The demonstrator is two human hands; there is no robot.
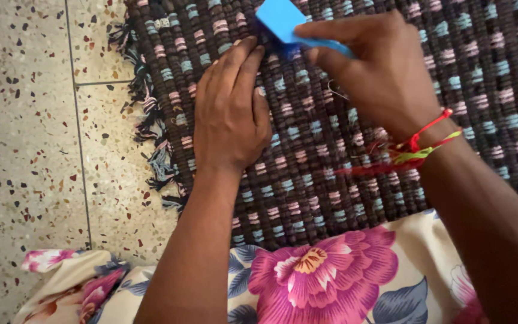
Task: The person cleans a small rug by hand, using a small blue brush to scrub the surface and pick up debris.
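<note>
**Hands at work on a woven rug**

Right hand (385,72) pinches a blue card (289,24) against the rug (307,174). Left hand (232,108) lies flat and open, holding nothing, pressing the weave just beside the card. The rug lies on the terrazzo floor (25,150), fringe (151,120) at its edge. Risk: if the left hand's pressure eases, the weave may bunch and the card slip.

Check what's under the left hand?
The left hand lies flat on the woven rug, which rests on speckled floor tiles. The weave beneath the palm is covered and cannot be seen.
</note>
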